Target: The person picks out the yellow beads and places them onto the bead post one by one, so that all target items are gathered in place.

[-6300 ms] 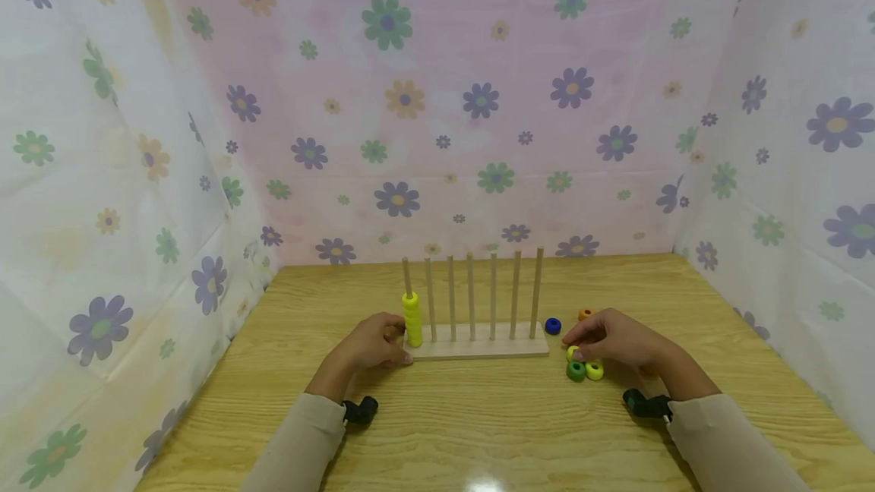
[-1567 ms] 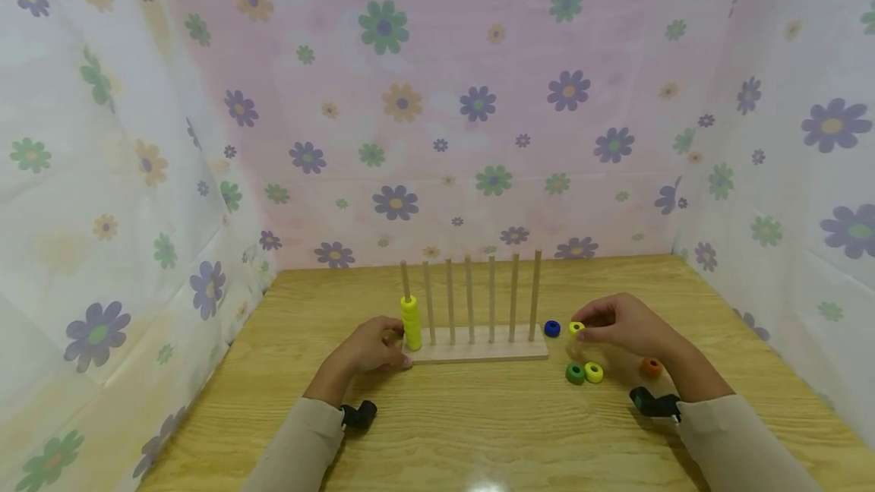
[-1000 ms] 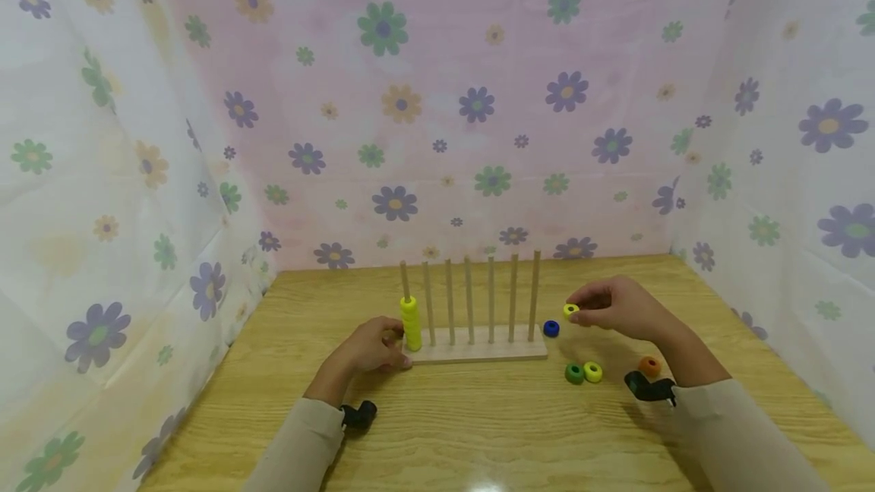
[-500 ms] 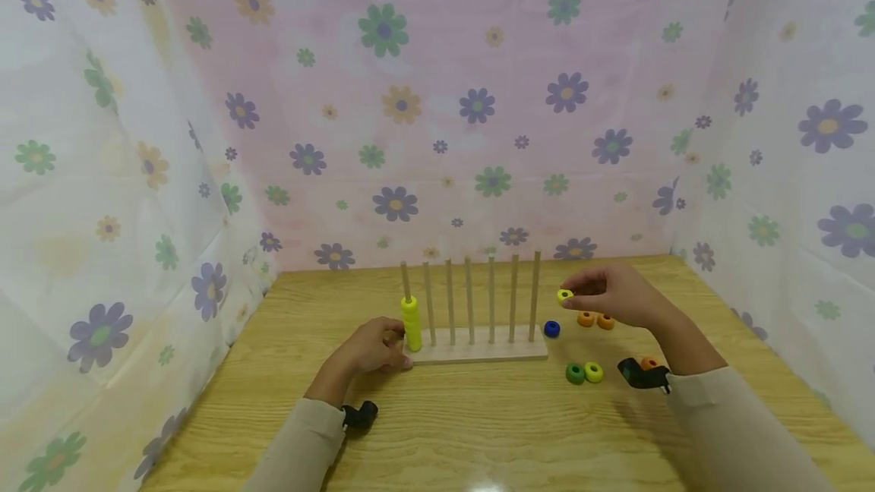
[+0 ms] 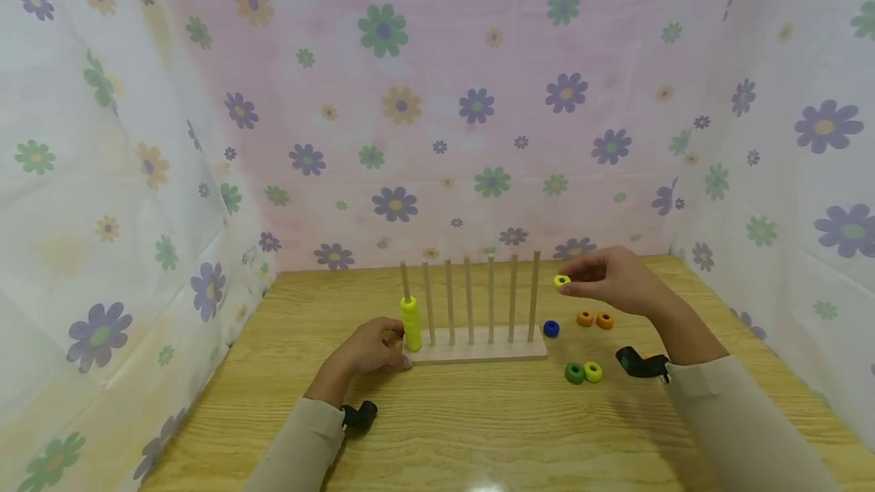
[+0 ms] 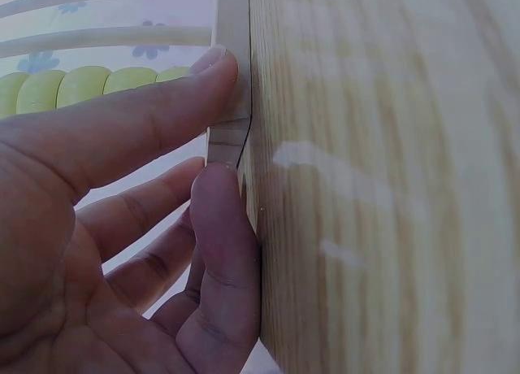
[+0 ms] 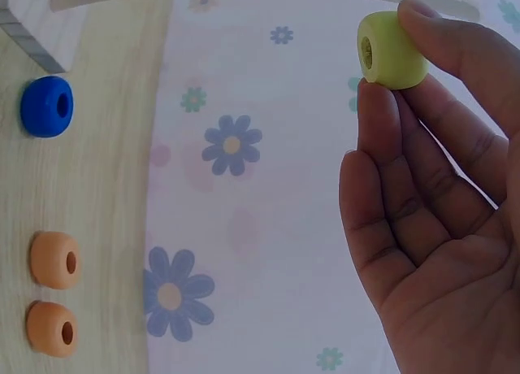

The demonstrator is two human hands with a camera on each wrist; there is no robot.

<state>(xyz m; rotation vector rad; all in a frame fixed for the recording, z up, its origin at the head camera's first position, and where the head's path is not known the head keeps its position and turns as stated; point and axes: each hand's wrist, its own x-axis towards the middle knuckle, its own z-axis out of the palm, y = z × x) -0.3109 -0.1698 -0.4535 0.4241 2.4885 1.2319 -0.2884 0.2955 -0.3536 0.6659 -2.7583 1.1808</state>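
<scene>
A wooden peg stand [image 5: 478, 346] with several upright dowels is on the table. Its leftmost dowel carries a stack of yellow beads [image 5: 410, 325]; the other dowels are bare. My left hand [image 5: 372, 344] grips the left end of the base, the thumb [image 6: 215, 69] lying over the wood in the left wrist view. Raised right of the stand, near the top of the rightmost dowel, my right hand [image 5: 615, 279] pinches a yellow bead [image 7: 393, 50] between thumb and fingers. The bead's hole faces sideways in the right wrist view.
A blue bead [image 5: 551, 329] lies beside the stand's right end. Two orange beads [image 5: 595, 319] sit under the right hand. Nearer me are a green bead [image 5: 574, 373] and another yellow bead [image 5: 592, 372], side by side. Flowered cloth [image 5: 437, 97] encloses the table [image 5: 437, 424].
The right hand picked up the yellow bead from beside the green one and has lifted it, moving up and leftward toward the dowels. The left hand stays on the stand.
</scene>
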